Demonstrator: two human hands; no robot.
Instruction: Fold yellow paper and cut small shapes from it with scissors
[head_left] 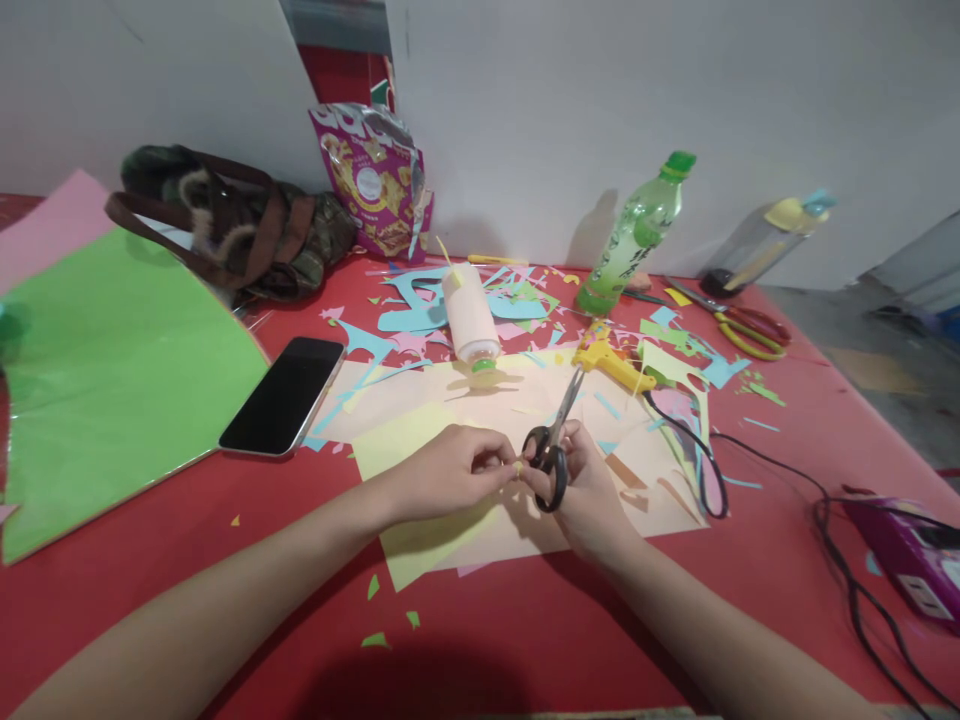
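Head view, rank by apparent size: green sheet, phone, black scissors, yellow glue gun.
1. green sheet
2. phone
3. black scissors and yellow glue gun: these look alike, so they are unranked. The scissors sit nearer the camera.

Wall (562, 120): pale grey-white panels fill the upper half of the frame.
Gap (337, 60): narrow, at upper centre between panels, showing red behind.
Worktop (480, 640): red surface across the lower frame, reaching back to the wall.
Floor (847, 320): grey, at the right edge.
Light: soft, with faint shadows.
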